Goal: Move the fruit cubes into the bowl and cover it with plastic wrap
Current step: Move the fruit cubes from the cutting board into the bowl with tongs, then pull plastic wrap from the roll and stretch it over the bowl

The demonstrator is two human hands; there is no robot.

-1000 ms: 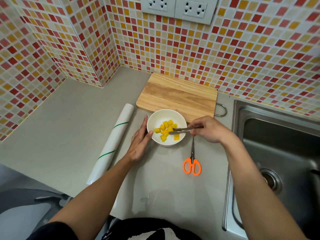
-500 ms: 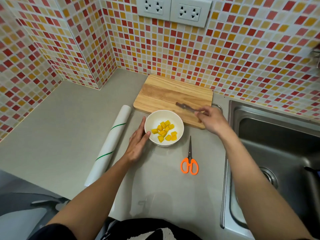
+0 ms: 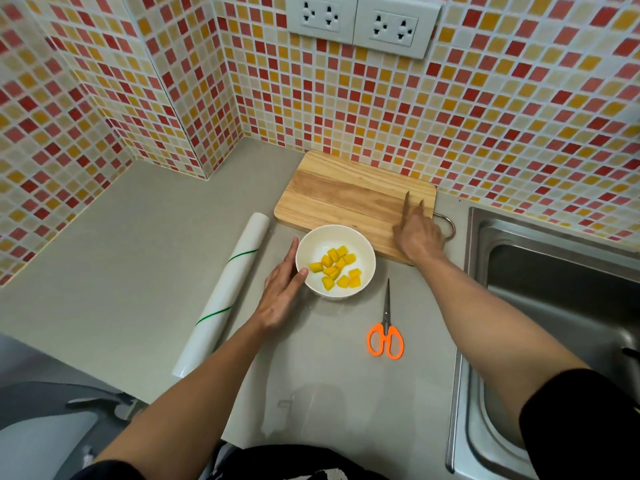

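Item: fruit cubes [image 3: 335, 268] inside bowl [image 3: 367, 247]; wrapping pending.
I see left hand [image 3: 282, 296] flat against bowl, right hand [image 3: 417, 233] empty beyond it; next, plastic wrap roll [image 3: 227, 292] leftward.

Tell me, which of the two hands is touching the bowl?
The left hand: its thumb and fingers lie against the white bowl with the fruit cubes. The right hand is apart from it, over the wooden cutting board.

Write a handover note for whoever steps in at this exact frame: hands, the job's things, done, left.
Left hand: open, resting against the white bowl.
Right hand: on the cutting board; tweezer tips poke past its fingers, grip unclear.
Fruit cubes: all in the bowl; board bare.
Plastic wrap roll: left of the bowl, untouched. Scissors: right of it.
Left: tear wrap, cover the bowl.
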